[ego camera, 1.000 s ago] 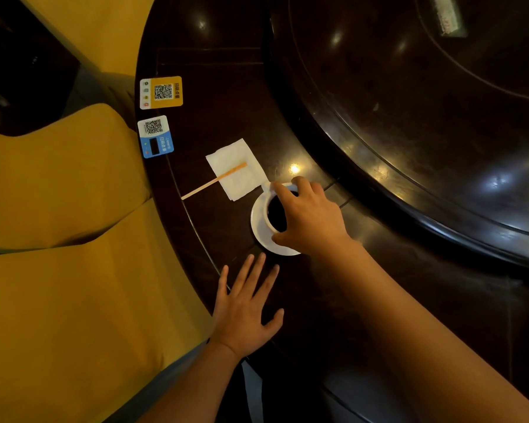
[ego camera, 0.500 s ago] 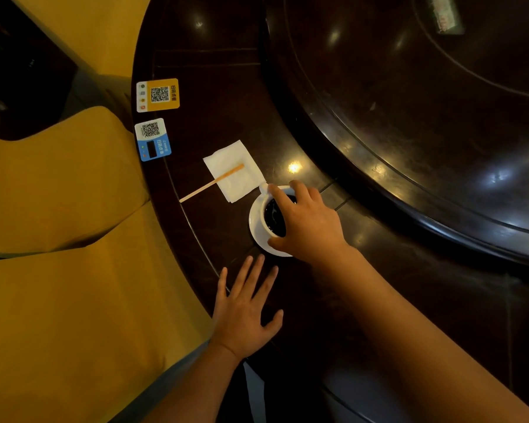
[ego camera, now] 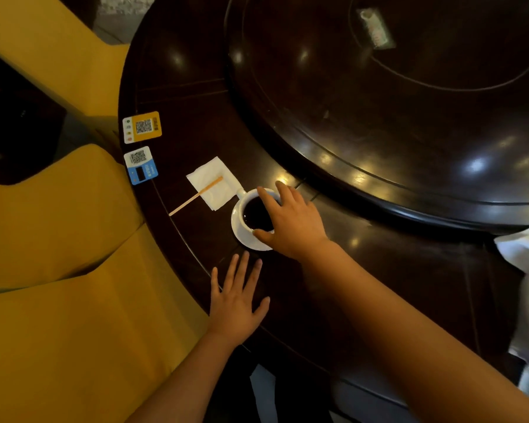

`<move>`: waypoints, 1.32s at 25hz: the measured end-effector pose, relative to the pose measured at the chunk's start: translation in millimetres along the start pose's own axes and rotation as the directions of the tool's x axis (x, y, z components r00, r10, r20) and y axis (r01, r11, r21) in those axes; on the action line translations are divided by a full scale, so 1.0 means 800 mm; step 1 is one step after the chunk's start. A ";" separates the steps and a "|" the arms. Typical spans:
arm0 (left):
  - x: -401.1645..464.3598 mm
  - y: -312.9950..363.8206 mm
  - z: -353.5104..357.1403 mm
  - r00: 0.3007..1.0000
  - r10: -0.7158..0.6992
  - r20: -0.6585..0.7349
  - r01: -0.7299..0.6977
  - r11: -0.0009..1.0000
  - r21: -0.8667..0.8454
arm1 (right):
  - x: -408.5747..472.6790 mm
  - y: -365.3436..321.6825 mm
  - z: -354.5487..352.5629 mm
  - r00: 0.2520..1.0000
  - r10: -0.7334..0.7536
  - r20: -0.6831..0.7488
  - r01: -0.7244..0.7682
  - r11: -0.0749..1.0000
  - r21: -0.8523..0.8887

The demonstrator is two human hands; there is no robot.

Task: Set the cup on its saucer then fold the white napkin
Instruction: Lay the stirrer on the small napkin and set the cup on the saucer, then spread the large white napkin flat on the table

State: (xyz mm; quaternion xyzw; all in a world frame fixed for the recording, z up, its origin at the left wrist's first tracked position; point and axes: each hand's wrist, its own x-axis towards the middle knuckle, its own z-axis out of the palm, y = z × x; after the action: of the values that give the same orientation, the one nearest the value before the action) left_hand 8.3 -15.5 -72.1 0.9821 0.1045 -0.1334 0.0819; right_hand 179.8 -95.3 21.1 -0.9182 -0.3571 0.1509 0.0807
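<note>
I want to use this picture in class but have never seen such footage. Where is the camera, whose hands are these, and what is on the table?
The camera sits on a person's head, looking down at their own bare hands. The right hand grips the rim of a white cup of dark drink, which stands on its saucer. The left hand lies flat and empty on the dark table. Beside the cup lies a white napkin with a wooden stirrer across it. Two QR cards sit near the edge.

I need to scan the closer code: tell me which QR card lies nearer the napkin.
The blue QR card, just left of the white napkin. The orange QR card lies farther up the table edge.
</note>
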 end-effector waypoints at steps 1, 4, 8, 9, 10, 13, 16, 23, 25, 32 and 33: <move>0.001 0.000 -0.004 0.999 -0.001 0.045 0.000 1.000 0.014 | -0.017 0.005 -0.002 0.998 0.028 -0.065 -0.026 0.999 0.036; 0.004 0.011 -0.021 0.990 -0.049 0.132 0.048 0.999 0.010 | -0.083 0.026 -0.003 0.980 0.137 -0.142 -0.130 0.990 0.058; -0.004 0.060 -0.053 0.997 0.071 -0.042 -0.074 0.993 -0.093 | -0.194 0.071 0.020 0.930 0.359 -0.080 -0.356 0.933 0.050; -0.007 0.076 -0.055 0.988 0.132 -0.076 -0.140 0.984 -0.109 | -0.221 0.082 0.030 0.910 0.411 -0.053 -0.410 0.912 0.034; -0.008 0.097 -0.057 0.977 0.195 -0.091 -0.205 0.972 -0.116 | -0.249 0.095 0.038 0.888 0.459 -0.039 -0.459 0.888 0.015; -0.003 0.166 -0.054 0.932 0.359 -0.042 -0.361 0.928 -0.088 | -0.320 0.129 0.055 0.819 0.568 -0.082 -0.570 0.822 0.006; 0.006 0.244 -0.046 0.854 0.519 0.035 -0.520 0.854 0.015 | -0.381 0.169 0.056 0.727 0.656 -0.202 -0.663 0.748 0.041; 0.016 0.418 -0.035 0.641 0.756 0.133 -0.764 0.645 0.017 | -0.469 0.278 0.088 0.585 0.781 -0.219 -0.786 0.613 0.083; 0.021 0.457 -0.029 0.562 0.801 0.207 -0.822 0.568 0.034 | -0.473 0.301 0.103 0.597 0.781 -0.182 -0.776 0.620 0.117; 0.030 0.508 0.000 0.566 0.741 0.361 -0.811 0.578 0.087 | -0.468 0.315 0.117 0.626 0.754 -0.197 -0.708 0.656 0.260; 0.029 0.505 0.002 0.571 0.752 0.329 -0.810 0.581 0.078 | -0.468 0.314 0.115 0.638 0.740 -0.213 -0.696 0.672 0.251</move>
State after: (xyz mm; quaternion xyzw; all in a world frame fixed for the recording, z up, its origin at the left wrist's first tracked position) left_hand 121.7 -401.2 -26.8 0.9016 -0.3699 -0.2213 0.0362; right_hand 46.0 -530.0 -47.6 -0.9872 0.0666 0.0562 0.1334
